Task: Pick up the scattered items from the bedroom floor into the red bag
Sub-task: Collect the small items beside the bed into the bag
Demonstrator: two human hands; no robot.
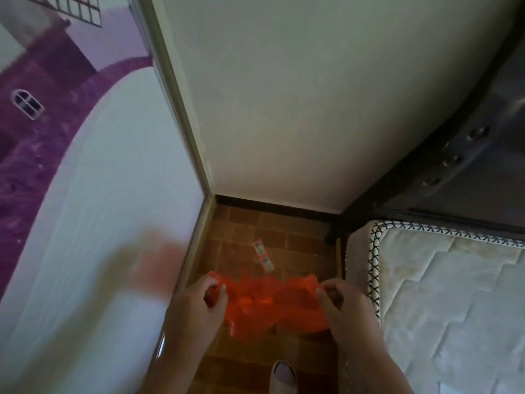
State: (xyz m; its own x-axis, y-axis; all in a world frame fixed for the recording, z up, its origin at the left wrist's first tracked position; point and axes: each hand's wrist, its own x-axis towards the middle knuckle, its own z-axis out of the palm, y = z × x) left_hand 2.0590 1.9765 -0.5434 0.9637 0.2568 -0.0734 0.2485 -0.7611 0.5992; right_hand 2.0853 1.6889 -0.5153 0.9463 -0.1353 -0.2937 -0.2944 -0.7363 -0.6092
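Observation:
I hold the red bag (272, 305), a thin translucent orange-red plastic bag, stretched between both hands above the floor. My left hand (199, 305) pinches its left rim and my right hand (341, 302) pinches its right rim. Some pale shapes show through the plastic, too blurred to name. On the brown tiled floor (241, 240) beyond the bag lie two small white-and-red packets (263, 255), end to end, near the middle of the narrow strip.
The floor strip is narrow: a glossy white and purple wardrobe door (99, 223) on the left, a white quilted mattress (454, 294) on a dark bed frame on the right, a cream wall (298, 109) at the far end. My slippered foot (283, 376) stands below the bag.

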